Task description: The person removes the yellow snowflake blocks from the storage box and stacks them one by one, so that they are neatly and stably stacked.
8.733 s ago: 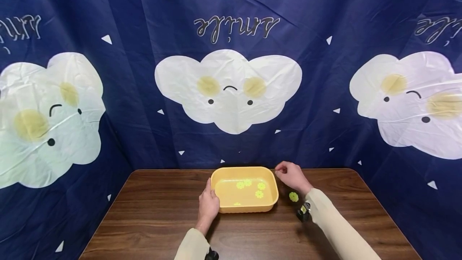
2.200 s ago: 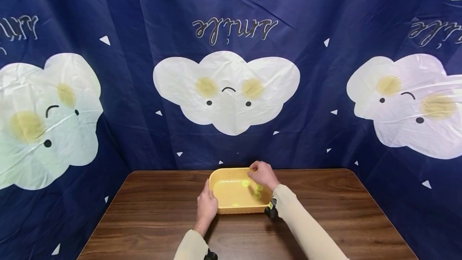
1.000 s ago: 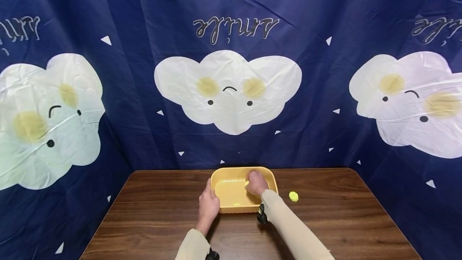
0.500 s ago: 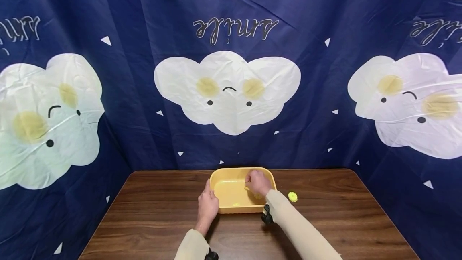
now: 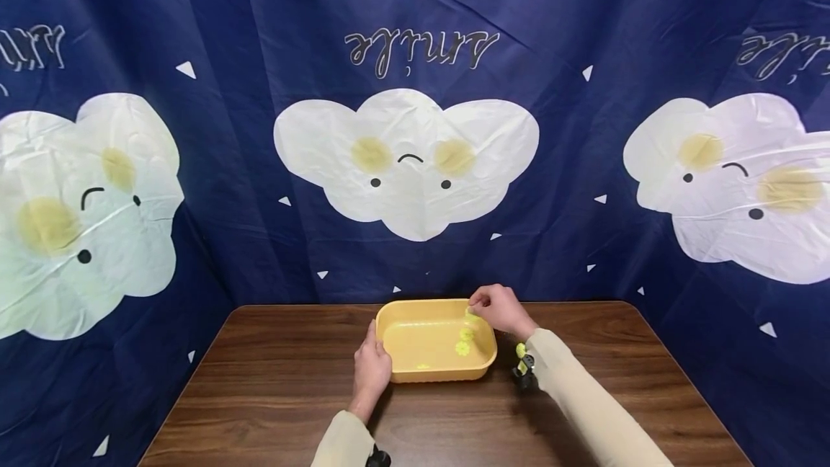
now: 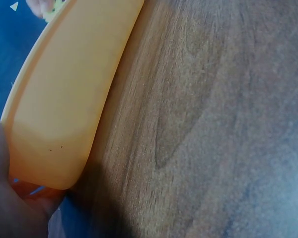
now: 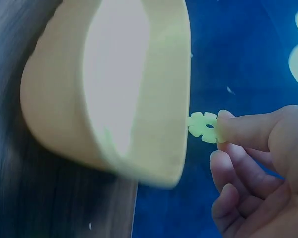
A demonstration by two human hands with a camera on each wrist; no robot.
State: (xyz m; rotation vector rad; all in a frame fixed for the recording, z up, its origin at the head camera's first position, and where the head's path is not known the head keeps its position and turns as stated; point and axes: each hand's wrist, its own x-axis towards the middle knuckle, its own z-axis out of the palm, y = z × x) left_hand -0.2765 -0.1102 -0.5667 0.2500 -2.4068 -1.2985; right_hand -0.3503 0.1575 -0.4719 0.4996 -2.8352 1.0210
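Note:
My left hand [image 5: 372,366] grips the left end of a yellow plastic tub [image 5: 415,374], its thumb at the rim in the left wrist view. Above the tub's back right rim, my right hand [image 5: 504,308] pinches a yellow-green flower-shaped plastic piece [image 7: 203,127] between thumb and fingertips. The other fingers of that hand are curled, as the right wrist view shows. Inside the tub, similar flower pieces [image 5: 463,347] lie at the right side, and another flower piece [image 5: 423,366] shows near the front wall.
One more flower piece [image 5: 521,349] lies on the wooden table [image 5: 292,380] right of the tub, partly hidden by the right wrist's camera. A dark blue cloth [image 5: 408,265] with white clouds hangs behind and at both sides of the table.
Half a second ago my right hand was down inside the tub. It has risen back and to the right, carrying the flower piece. My left hand stays on the tub.

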